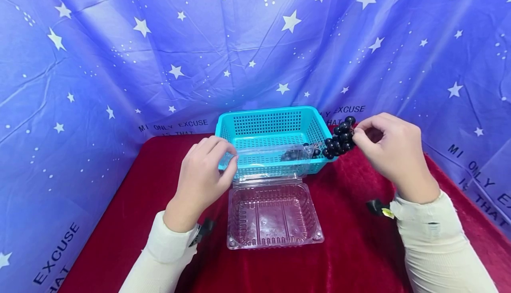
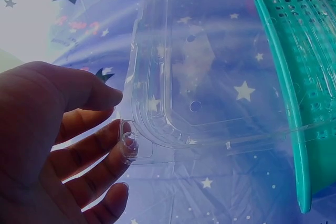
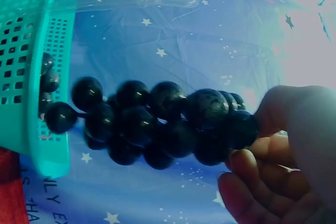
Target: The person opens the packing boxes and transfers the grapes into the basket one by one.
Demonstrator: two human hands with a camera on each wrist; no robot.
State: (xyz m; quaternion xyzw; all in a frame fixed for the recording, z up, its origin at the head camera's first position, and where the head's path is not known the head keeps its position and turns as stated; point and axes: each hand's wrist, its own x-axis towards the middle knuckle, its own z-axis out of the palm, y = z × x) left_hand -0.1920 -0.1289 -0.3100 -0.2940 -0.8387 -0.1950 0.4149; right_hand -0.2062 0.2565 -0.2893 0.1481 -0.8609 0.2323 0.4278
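Observation:
A clear plastic clamshell container [image 1: 268,222] lies open on the red cloth, its base bare and its lid raised at the back. My left hand [image 1: 202,173] holds the left corner of the lid [image 2: 157,129], thumb on one side and fingers on the other. On the right, my right hand [image 1: 395,151] pinches one end of a bunch of black grapes [image 1: 338,141] with thumb and fingertips. The bunch [image 3: 137,124] hangs sideways, its far end at the right rim of the turquoise basket [image 1: 263,126]. The pinched stem is hidden behind the grapes.
More dark grapes [image 1: 293,154] sit in the basket's front right corner, seen through the lid. Red velvet cloth [image 1: 179,257] covers the table. A blue curtain with white stars [image 1: 239,40] stands close behind and along both sides.

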